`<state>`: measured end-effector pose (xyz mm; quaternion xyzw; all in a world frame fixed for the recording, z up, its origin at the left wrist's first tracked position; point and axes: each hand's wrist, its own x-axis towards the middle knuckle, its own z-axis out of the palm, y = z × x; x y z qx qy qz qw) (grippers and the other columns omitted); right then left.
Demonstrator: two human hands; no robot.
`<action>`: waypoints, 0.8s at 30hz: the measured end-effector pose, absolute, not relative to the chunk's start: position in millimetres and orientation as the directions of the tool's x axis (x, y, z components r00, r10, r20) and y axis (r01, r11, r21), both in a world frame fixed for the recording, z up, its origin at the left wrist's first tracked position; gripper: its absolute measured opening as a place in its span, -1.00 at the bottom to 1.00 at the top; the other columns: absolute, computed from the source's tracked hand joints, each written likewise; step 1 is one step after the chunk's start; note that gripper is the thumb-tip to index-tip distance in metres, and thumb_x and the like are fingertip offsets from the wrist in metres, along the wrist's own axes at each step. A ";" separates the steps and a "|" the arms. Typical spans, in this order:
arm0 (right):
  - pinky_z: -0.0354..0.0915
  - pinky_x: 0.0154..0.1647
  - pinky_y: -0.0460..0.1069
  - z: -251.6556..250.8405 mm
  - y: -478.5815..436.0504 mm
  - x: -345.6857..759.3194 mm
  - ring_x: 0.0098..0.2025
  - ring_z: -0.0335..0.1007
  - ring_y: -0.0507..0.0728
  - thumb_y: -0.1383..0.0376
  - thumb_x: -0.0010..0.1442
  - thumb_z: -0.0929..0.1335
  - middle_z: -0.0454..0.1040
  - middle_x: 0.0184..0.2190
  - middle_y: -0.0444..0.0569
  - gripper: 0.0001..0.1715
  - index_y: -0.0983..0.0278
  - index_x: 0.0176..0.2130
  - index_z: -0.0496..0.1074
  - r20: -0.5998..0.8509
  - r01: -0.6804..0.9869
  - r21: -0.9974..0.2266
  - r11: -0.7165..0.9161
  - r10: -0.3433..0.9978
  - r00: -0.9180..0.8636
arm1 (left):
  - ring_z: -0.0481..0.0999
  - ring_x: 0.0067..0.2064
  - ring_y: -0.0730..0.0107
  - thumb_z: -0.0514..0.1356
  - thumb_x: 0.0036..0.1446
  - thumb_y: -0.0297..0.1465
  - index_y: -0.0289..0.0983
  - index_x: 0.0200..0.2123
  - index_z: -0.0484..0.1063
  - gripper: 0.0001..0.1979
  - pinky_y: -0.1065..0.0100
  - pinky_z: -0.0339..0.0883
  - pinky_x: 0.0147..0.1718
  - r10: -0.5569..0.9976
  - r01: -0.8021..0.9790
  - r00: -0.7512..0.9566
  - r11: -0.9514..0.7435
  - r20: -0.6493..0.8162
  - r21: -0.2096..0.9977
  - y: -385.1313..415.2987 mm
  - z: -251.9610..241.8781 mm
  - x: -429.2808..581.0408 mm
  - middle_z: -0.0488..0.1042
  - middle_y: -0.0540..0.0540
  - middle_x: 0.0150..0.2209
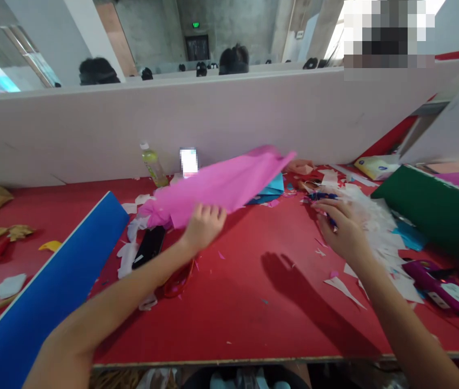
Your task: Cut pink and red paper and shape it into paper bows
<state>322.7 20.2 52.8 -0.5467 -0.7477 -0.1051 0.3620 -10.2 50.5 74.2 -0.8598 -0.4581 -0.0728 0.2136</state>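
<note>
My left hand (206, 224) is closed on the near edge of a large pink sheet (229, 181), which looks like paper or thin fabric and spreads up and away over the back of the table. My right hand (343, 224) reaches over dark blue pen-like items (323, 196) beside a heap of white scraps (375, 216); its fingers are partly curled, and whether they grip anything is unclear. Folded blue paper (272, 189) shows beneath the pink sheet's right part. Below the left wrist lie a black phone (148, 247) and red-handled scissors (178, 281), partly hidden by the forearm.
A blue divider (62, 270) stands at left and a green divider (436, 210) at right on the red table (245, 319). A drink bottle (154, 166) and a lit screen (189, 161) are at the back. A purple device (440, 286) with a cord lies at right.
</note>
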 end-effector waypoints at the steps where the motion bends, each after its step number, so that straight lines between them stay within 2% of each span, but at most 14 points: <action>1: 0.20 0.08 0.10 49.0 17.5 317.3 0.03 0.29 0.19 0.24 0.26 0.13 0.39 -0.06 0.14 -0.63 0.29 -0.08 0.38 0.631 0.885 -0.230 0.404 0.754 -0.180 | 0.46 -0.19 0.15 -0.11 0.17 -0.59 -0.33 -0.02 0.38 -0.60 0.13 0.26 -0.23 0.773 0.805 0.585 -0.520 0.244 -0.285 32.6 52.4 -5.2 0.48 -0.31 -0.20; 4: 0.24 0.07 0.11 23.9 14.1 301.3 0.06 0.29 0.19 0.25 0.26 0.13 0.37 0.00 0.13 -0.61 0.27 0.00 0.34 0.483 0.848 -0.205 0.489 0.804 -0.347 | 0.49 -0.23 0.17 0.01 0.08 -0.64 -0.32 -0.03 0.40 -0.60 0.20 0.29 -0.31 0.795 0.781 0.606 -0.587 0.034 -0.216 -7.2 0.7 1.4 0.50 -0.30 -0.22; 6: 0.25 0.07 0.11 3.4 15.3 292.2 0.09 0.27 0.20 0.24 0.27 0.13 0.34 0.05 0.14 -0.57 0.27 0.07 0.30 0.385 0.816 -0.204 0.541 0.811 -0.441 | 0.50 -0.23 0.18 0.01 0.08 -0.63 -0.34 -0.03 0.39 -0.61 0.22 0.29 -0.34 0.797 0.781 0.604 -0.589 0.010 -0.207 -22.0 -15.7 -0.2 0.48 -0.32 -0.16; 11: 0.22 0.12 0.15 -26.6 22.7 276.4 0.15 0.23 0.21 0.22 0.29 0.12 0.30 0.13 0.11 -0.55 0.21 0.12 0.26 0.275 0.797 -0.214 0.565 0.818 -0.506 | 0.47 -0.15 0.19 0.00 0.11 -0.58 -0.27 -0.02 0.39 -0.62 0.14 0.29 -0.16 0.774 0.774 0.628 -0.612 0.080 -0.161 -38.7 -16.9 -14.5 0.48 -0.27 -0.13; 16: 0.16 0.17 0.18 -33.7 29.0 268.0 0.19 0.17 0.23 0.21 0.29 0.14 0.28 0.15 0.13 -0.55 0.23 0.12 0.28 0.225 0.779 -0.196 0.596 0.800 -0.556 | 0.41 -0.02 0.11 0.00 0.20 -0.37 -0.25 -0.02 0.40 -0.68 0.11 0.29 -0.09 0.768 0.783 0.621 -0.612 0.155 -0.108 -49.6 -15.4 -29.4 0.43 -0.28 -0.01; 19: 0.08 0.20 0.21 -39.6 32.3 266.2 0.25 0.07 0.24 0.19 0.29 0.14 0.21 0.19 0.17 -0.52 0.26 0.15 0.25 0.208 0.783 -0.172 0.598 0.799 -0.565 | 0.32 0.11 0.05 -0.02 0.21 -0.37 -0.19 0.09 0.32 -0.61 0.05 0.23 0.00 0.823 0.859 0.511 -0.502 0.248 -0.103 -45.9 -8.4 -35.9 0.32 -0.27 0.13; 22: 0.04 0.21 0.24 -46.8 35.4 265.9 0.30 -0.05 0.25 0.19 0.28 0.15 0.12 0.24 0.19 -0.45 0.26 0.22 0.14 0.190 0.802 -0.172 0.572 0.818 -0.543 | 0.13 0.24 -0.05 0.02 0.18 -0.36 -0.22 0.22 0.14 -0.49 -0.09 0.03 0.12 0.876 0.937 0.350 -0.328 0.332 -0.122 -31.4 2.4 -42.4 0.16 -0.32 0.23; 24: 0.02 0.22 0.26 -51.0 36.8 266.2 0.31 -0.09 0.24 0.18 0.28 0.15 0.06 0.26 0.19 -0.41 0.25 0.26 0.06 0.177 0.814 -0.188 0.549 0.834 -0.522 | 0.15 0.22 -0.06 0.06 0.16 -0.32 -0.28 0.24 0.10 -0.43 -0.09 0.01 0.13 0.908 0.963 0.269 -0.249 0.321 -0.102 -17.4 7.5 -47.8 0.23 -0.37 0.18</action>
